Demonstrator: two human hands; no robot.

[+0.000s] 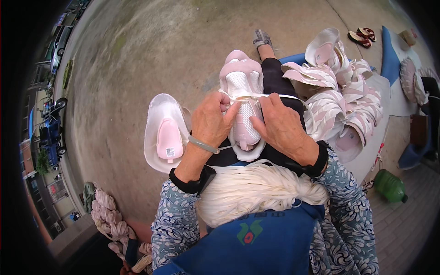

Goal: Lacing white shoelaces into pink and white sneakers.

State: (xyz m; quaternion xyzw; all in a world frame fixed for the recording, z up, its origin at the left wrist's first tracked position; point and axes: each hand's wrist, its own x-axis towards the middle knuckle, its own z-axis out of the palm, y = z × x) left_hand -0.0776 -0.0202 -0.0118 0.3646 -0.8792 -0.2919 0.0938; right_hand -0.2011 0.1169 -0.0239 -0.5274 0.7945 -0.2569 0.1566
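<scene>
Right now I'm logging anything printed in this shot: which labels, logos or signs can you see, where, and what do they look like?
Label: small white rectangle with dark print, on the pink tongue of the shoe upper lying left of the left hand.
Emblem: green shapes around a red mark, on the blue apron at the bottom centre.
No signs or screens can be made out.

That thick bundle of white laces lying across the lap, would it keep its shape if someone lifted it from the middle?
Probably not. The bundle of white shoelaces sags over the blue apron in loose strands, so it would likely droop at both ends. It looks light for its bulk. Strands may slip out, since no tie is visible around it.
</scene>
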